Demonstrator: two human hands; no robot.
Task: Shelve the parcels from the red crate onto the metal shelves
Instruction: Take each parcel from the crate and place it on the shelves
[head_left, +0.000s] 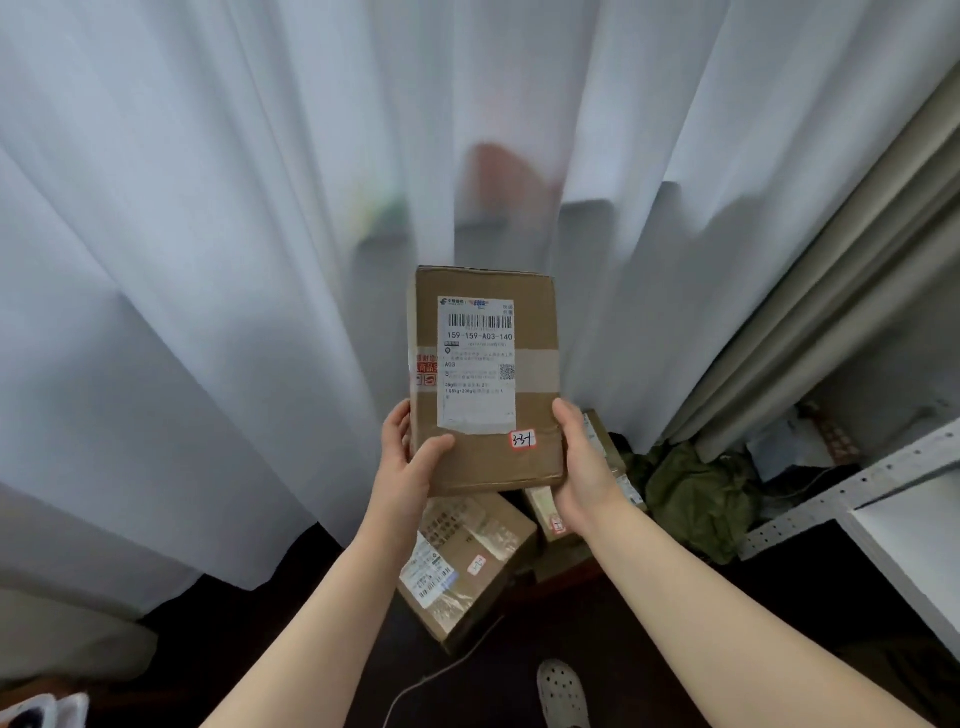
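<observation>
Both hands are clamped on one parcel (483, 374) at frame centre. The left hand (410, 457) takes the lower-left edge with the thumb across the face, and the right hand (582, 467) takes the lower-right edge. Check the handwritten tag (522, 440), which is probably a slot code. More parcels (462, 561) lie below, at lower centre. Grip both sides while turning toward the metal shelf (857, 483) at the right edge, then slide the parcel in flat. A white curtain (208, 260) hangs beyond.
</observation>
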